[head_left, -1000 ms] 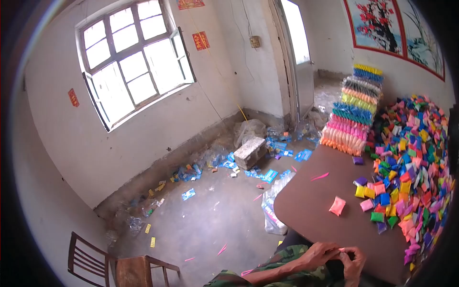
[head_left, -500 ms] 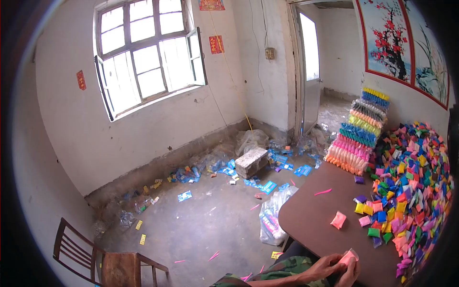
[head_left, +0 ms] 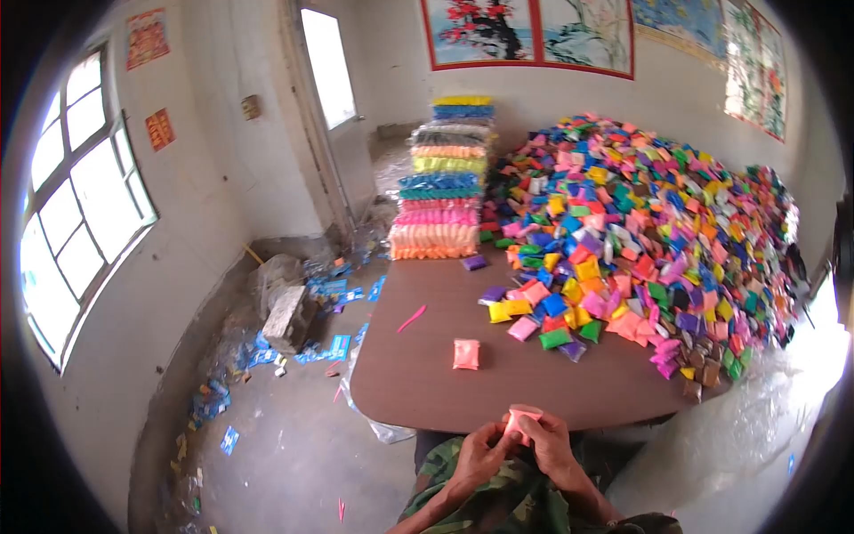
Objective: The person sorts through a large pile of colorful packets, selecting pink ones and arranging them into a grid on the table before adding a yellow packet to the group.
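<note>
At the near edge of the brown table (head_left: pixel 427 383), a small salmon-pink packet (head_left: pixel 525 415) is held between my two hands. The fingers of my left hand (head_left: pixel 483 452) close on its left side. My right hand (head_left: pixel 551 445) grips it from the right, with the thumb lying over its face. Another salmon-pink packet (head_left: pixel 466 354) lies flat on the tabletop, beyond my hands and a little left. Farther left there is a thin pink plastic strip (head_left: pixel 412 319). A purple packet (head_left: pixel 474 262) rests near the stack's foot.
A large heap of colourful packets (head_left: pixel 623 231) covers the table's right and far side. Bagged rows of packets form a tall stack (head_left: pixel 440 191) at the back. On the floor to the left are a concrete block (head_left: pixel 289 319) and scattered wrappers. Clear plastic sheeting (head_left: pixel 712 454) hangs at right.
The view has swung right, bringing the heap and table to the middle. Both hands still hold the salmon-pink packet; the other one stays on the table.
</note>
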Motion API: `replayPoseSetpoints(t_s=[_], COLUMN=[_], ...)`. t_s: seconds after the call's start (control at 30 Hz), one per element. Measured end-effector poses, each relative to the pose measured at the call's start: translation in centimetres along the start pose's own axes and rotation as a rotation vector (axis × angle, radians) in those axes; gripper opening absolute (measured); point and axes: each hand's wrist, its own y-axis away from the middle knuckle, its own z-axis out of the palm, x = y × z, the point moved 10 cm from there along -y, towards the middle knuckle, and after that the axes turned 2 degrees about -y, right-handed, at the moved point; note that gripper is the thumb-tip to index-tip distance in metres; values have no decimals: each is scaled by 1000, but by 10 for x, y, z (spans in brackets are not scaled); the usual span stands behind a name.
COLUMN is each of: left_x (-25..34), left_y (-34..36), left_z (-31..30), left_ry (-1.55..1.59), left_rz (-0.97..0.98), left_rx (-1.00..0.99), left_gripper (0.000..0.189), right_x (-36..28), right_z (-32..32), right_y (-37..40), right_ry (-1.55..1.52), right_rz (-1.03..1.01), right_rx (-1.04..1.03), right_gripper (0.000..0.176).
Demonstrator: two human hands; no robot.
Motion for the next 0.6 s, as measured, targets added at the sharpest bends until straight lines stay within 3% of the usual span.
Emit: replayPoseSetpoints(t_s=[0.2,0.33,0.43,0.6], left_x=[13,-7,-4,-8], left_y=[2,-9,-13,-9], left_z=[9,5,13,7], left_ry=[-3,-149,-13,-69], left_rz=[33,-63,34,58], left_rx=[-18,-57,-64,-24], left_gripper=[34,35,37,31], right_x=[-15,-20,-16,-10], right_z=[7,8,3,3], right_y=[0,3,3,5], right_ry=[10,-11,-44,-72], right_rz=[-52,-113,-156,-52], right_rx=[-12,20,26,61], right_gripper=[24,24,24,25])
